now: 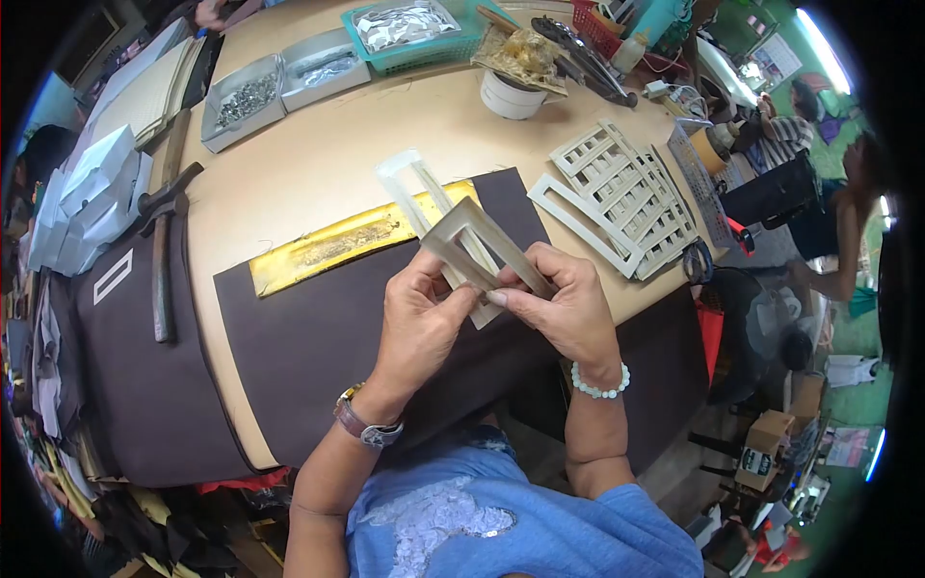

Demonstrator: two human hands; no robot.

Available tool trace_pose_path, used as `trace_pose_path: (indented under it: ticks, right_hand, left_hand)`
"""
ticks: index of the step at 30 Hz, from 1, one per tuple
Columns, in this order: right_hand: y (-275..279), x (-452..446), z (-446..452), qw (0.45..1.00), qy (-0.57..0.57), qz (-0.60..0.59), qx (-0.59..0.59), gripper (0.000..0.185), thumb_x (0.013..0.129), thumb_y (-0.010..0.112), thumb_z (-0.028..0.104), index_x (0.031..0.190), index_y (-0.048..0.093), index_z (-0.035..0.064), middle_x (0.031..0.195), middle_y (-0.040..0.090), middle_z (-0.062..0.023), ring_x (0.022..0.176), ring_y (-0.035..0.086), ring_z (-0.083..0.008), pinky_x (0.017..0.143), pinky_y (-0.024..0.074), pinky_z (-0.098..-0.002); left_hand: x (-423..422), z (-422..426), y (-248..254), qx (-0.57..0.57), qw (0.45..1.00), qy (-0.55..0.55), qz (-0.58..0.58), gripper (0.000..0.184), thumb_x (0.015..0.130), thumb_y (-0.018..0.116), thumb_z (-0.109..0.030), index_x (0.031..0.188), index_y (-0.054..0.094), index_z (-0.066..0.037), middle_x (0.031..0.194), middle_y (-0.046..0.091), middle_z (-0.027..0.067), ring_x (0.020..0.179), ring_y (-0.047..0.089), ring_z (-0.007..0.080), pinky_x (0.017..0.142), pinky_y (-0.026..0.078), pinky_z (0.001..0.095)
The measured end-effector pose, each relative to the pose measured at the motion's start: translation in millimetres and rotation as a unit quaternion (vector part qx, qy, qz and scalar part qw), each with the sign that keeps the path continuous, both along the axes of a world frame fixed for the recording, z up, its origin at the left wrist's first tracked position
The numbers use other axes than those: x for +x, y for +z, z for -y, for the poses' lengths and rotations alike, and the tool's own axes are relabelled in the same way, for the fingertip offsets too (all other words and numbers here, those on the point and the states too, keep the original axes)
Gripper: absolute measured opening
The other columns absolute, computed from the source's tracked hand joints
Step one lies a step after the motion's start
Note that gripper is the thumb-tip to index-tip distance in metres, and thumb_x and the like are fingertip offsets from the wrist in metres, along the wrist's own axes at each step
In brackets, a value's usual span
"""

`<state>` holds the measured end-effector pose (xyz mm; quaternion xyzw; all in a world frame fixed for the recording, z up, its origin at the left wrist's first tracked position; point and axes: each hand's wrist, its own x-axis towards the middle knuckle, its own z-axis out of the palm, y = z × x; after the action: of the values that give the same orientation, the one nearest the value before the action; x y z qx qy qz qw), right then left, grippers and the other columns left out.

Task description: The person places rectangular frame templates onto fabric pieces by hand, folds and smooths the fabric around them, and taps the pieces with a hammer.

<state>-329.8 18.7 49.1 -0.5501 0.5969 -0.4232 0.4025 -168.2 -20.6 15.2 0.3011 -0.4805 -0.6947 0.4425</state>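
Observation:
My left hand (422, 313) and my right hand (567, 301) are raised over the dark cloth (318, 356), both closed on slim rectangular frames. In front is a grey-beige frame (461, 229) with a long slot; my right fingers grip its right side, and my left thumb presses near its lower edge. Behind it a paler, whitish frame (405, 183) sticks out toward the upper left, with my left fingers around its lower part. How the pieces touch is partly hidden by my fingers. Beyond them on the cloth lies a yellow board (289, 265) with a brown-smeared middle.
At right lie stacked beige slotted frames (602, 173). A white pot (511, 96) with crusted glue-like residue stands behind. Boxes of small metal parts (246, 101) and a teal basket (424, 53) line the back. A hammer (162, 250) rests at left. Another person (838, 222) is at right.

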Motion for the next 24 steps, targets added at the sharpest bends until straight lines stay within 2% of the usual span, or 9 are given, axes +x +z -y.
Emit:
trace_pose_path:
  ticks: [5, 9, 11, 13, 15, 18, 19, 21, 24]
  right_hand:
    - [1, 5, -6, 0.988, 0.013, -0.076, -0.134, 0.014, 0.072, 0.071, -0.002, 0.083, 0.063, 0.0004, 0.075, 0.062, -0.0059, 0.069, 0.059, -0.0166, 0.065, 0.0463, -0.0263]
    - [5, 9, -19, 0.982, 0.007, 0.038, -0.187, 0.015, 0.073, 0.071, -0.003, 0.079, 0.058, 0.0027, 0.075, 0.062, -0.0046, 0.071, 0.06, -0.0139, 0.065, 0.0475, -0.025]
    - [23, 0, -24, 0.974, -0.165, 0.13, -0.086, 0.023, 0.074, 0.071, -0.002, 0.092, 0.058, 0.0031, 0.076, 0.06, -0.0015, 0.073, 0.058, -0.0101, 0.066, 0.0476, -0.0226]
    - [25, -40, -10, 0.959, -0.218, 0.055, -0.174, 0.046, 0.079, 0.068, 0.001, 0.121, 0.049, 0.0027, 0.081, 0.056, -0.0008, 0.075, 0.057, -0.0084, 0.069, 0.0481, -0.0214]
    - [26, -85, 7, 0.939, -0.243, -0.018, -0.244, 0.048, 0.082, 0.067, 0.005, 0.125, 0.048, 0.0006, 0.088, 0.059, -0.0036, 0.077, 0.059, -0.0087, 0.069, 0.0482, -0.0213]
    - [18, -148, 33, 0.961, -0.243, 0.0, -0.133, 0.056, 0.081, 0.069, 0.011, 0.129, 0.044, -0.0026, 0.097, 0.063, -0.0112, 0.084, 0.062, -0.0174, 0.075, 0.0499, -0.0289]
    - [7, -156, 31, 0.916, -0.301, -0.23, -0.133, 0.057, 0.079, 0.07, 0.014, 0.128, 0.045, -0.0029, 0.102, 0.062, -0.0137, 0.09, 0.061, -0.0213, 0.079, 0.0488, -0.0318]
    - [-9, -165, 32, 0.672, -0.363, -0.635, -0.116, 0.059, 0.077, 0.072, 0.018, 0.126, 0.047, -0.0035, 0.112, 0.06, -0.0188, 0.1, 0.059, -0.0289, 0.087, 0.0467, -0.0375]
    - [-21, -138, 13, 0.848, -0.276, -0.434, -0.132, 0.058, 0.071, 0.075, 0.022, 0.119, 0.053, -0.0015, 0.116, 0.056, -0.0186, 0.107, 0.053, -0.0341, 0.093, 0.0416, -0.0421]
  left_hand:
    - [-3, 1, 5, 0.021, 0.997, 0.063, 0.034, 0.06, 0.084, 0.057, 0.007, 0.139, 0.035, 0.002, 0.105, 0.06, 0.0089, 0.091, 0.061, 0.0121, 0.079, 0.052, 0.0255]
    - [5, 6, 2, 0.05, 0.994, 0.095, 0.007, 0.061, 0.084, 0.057, 0.008, 0.139, 0.034, 0.004, 0.109, 0.058, 0.0109, 0.088, 0.062, 0.0125, 0.079, 0.053, 0.026]
    - [11, 5, 9, 0.043, 0.994, 0.101, 0.012, 0.059, 0.083, 0.057, 0.008, 0.138, 0.036, 0.004, 0.11, 0.058, 0.0101, 0.089, 0.061, 0.0117, 0.08, 0.053, 0.0259]
    - [21, 2, 13, 0.031, 0.993, 0.109, 0.023, 0.057, 0.084, 0.058, 0.008, 0.137, 0.038, 0.004, 0.11, 0.058, 0.0093, 0.091, 0.06, 0.0111, 0.082, 0.052, 0.0258]
    - [36, 0, 16, 0.027, 0.992, 0.114, 0.038, 0.055, 0.084, 0.058, 0.007, 0.136, 0.04, 0.005, 0.111, 0.058, 0.0079, 0.092, 0.059, 0.0099, 0.084, 0.051, 0.0256]
    - [57, -3, 17, 0.045, 0.99, 0.134, 0.013, 0.051, 0.085, 0.058, 0.004, 0.134, 0.042, 0.005, 0.114, 0.057, 0.0101, 0.089, 0.059, 0.0097, 0.075, 0.051, 0.0234]
    - [62, -5, 16, 0.054, 0.986, 0.157, 0.01, 0.049, 0.086, 0.058, 0.002, 0.133, 0.044, 0.005, 0.119, 0.057, 0.0119, 0.089, 0.059, 0.0096, 0.07, 0.052, 0.0232]
    - [72, -8, 11, 0.04, 0.985, 0.167, 0.016, 0.048, 0.086, 0.057, 0.002, 0.132, 0.044, 0.004, 0.125, 0.055, 0.0142, 0.09, 0.061, 0.0109, 0.069, 0.054, 0.0231]
    - [77, -13, 7, 0.054, 0.982, 0.177, 0.032, 0.048, 0.085, 0.055, 0.002, 0.132, 0.046, 0.002, 0.13, 0.052, 0.0158, 0.092, 0.063, 0.0136, 0.068, 0.055, 0.0229]
